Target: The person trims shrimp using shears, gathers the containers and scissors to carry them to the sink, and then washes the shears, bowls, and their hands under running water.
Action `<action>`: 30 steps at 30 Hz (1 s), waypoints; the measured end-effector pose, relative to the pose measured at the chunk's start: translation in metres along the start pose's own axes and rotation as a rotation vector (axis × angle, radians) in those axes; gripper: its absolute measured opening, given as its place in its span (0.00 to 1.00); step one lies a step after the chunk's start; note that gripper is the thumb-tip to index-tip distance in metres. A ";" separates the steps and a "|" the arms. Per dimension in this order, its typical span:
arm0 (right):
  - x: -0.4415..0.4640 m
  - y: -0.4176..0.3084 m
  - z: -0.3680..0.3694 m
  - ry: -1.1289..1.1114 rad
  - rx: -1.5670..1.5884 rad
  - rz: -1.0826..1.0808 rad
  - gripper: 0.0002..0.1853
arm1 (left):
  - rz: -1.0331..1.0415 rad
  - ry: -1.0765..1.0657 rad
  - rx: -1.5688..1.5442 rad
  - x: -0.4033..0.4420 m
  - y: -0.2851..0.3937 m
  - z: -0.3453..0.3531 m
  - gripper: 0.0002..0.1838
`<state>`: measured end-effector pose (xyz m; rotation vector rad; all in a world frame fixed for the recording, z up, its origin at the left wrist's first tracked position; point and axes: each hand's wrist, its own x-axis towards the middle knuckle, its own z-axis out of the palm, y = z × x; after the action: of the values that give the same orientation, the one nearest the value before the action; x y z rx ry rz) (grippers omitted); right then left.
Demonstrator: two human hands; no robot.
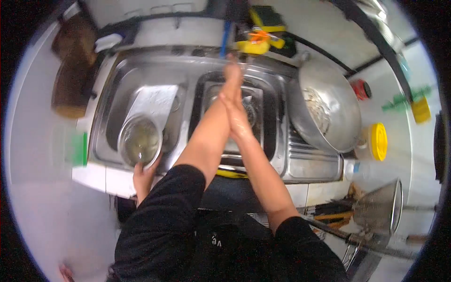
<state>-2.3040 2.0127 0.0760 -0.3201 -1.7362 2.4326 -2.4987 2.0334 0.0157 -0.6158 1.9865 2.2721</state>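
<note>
My left hand (233,74) reaches up to the back of the sink near the tap area, its fingers stretched out and blurred, with nothing visible in it. Lower down, my right hand (235,112) is wrapped against my left wrist, and its skin looks wet. Both hands are above the right basin (277,122), where a dark-rimmed square insert (256,94) sits partly hidden by my arms. At the left, another person's hand (142,181) holds a round metal bowl (126,155) of cloudy liquid over the left basin (110,98).
A large metal wok-like bowl (345,101) with pale food scraps tilts on the drainboard (305,162). A yellow-lidded tub (378,141) stands beside it. Yellow and orange cloths (256,43) lie behind the sink. A strainer (380,209) is at the lower right.
</note>
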 end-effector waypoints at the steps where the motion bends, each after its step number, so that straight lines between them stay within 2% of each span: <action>1: -0.004 -0.007 -0.002 -0.081 0.060 0.148 0.33 | -0.041 0.018 -0.234 -0.012 0.009 0.003 0.38; 4: 0.034 0.004 -0.036 -0.191 0.230 0.532 0.26 | -0.401 -0.285 -1.101 -0.024 -0.020 -0.003 0.31; 5: 0.045 0.003 -0.037 -0.180 0.333 0.427 0.23 | -0.389 -0.268 -1.098 -0.042 -0.021 -0.006 0.31; 6: 0.052 0.002 -0.039 -0.156 0.435 0.320 0.19 | -0.446 -0.272 -1.262 -0.068 -0.021 -0.008 0.29; 7: 0.061 0.004 -0.043 -0.158 0.442 0.324 0.19 | -0.505 -0.282 -1.426 -0.087 -0.021 -0.011 0.28; 8: 0.073 0.013 -0.049 0.005 0.290 0.282 0.19 | -0.503 -0.285 -1.420 -0.094 -0.023 -0.014 0.28; 9: 0.086 0.022 -0.058 0.170 0.134 0.239 0.19 | -0.401 -0.358 -1.236 -0.099 -0.029 -0.017 0.26; 10: 0.113 0.043 -0.075 0.173 0.134 0.239 0.19 | -0.300 -0.426 -1.052 -0.102 -0.035 -0.020 0.24; 11: 0.146 0.073 -0.095 -0.016 0.239 0.371 0.17 | -0.200 -0.486 -0.864 -0.106 -0.039 -0.024 0.25; 12: 0.145 0.070 -0.091 -0.112 0.229 0.466 0.15 | -0.202 -0.490 -0.860 -0.112 -0.039 -0.027 0.25; 13: 0.142 0.063 -0.084 -0.213 0.210 0.558 0.15 | -0.081 -0.305 -0.650 -0.118 -0.036 -0.028 0.24; 14: 0.140 0.054 -0.077 -0.210 0.209 0.553 0.15 | 0.039 -0.121 -0.439 -0.124 -0.031 -0.029 0.25; 15: 0.138 0.046 -0.071 -0.261 0.206 0.444 0.14 | 0.041 -0.126 -0.439 -0.133 -0.026 -0.031 0.25; 16: 0.136 0.036 -0.062 -0.313 0.202 0.335 0.14 | 0.141 -0.115 -0.342 -0.143 -0.020 -0.034 0.25; 17: 0.143 0.022 -0.045 -0.156 0.051 0.433 0.16 | 0.239 -0.103 -0.242 -0.154 -0.014 -0.038 0.25; 18: 0.137 0.010 -0.040 -0.153 0.053 0.431 0.16 | 0.334 -0.092 -0.142 -0.166 -0.010 -0.042 0.26; 20: 0.123 -0.012 -0.037 -0.246 0.131 0.246 0.20 | 0.525 -0.066 0.053 -0.184 -0.007 -0.047 0.27; 21: 0.121 -0.020 -0.037 -0.258 0.157 0.275 0.20 | 0.586 -0.020 0.141 -0.189 -0.009 -0.050 0.27; 25: 0.112 -0.019 -0.040 -0.229 0.124 0.224 0.19 | 0.521 -0.050 0.152 -0.202 -0.012 -0.059 0.25; 27: 0.123 -0.013 -0.043 -0.216 0.244 0.224 0.18 | 0.356 -0.086 0.152 -0.207 -0.018 -0.061 0.23; 30: 0.118 -0.038 -0.046 -0.305 0.183 0.228 0.16 | 0.357 -0.084 0.288 -0.209 -0.041 -0.058 0.23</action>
<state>-2.4075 2.0952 0.0864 -0.1373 -1.6428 2.9123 -2.2794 2.0287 0.0414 -0.1465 2.4796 2.0671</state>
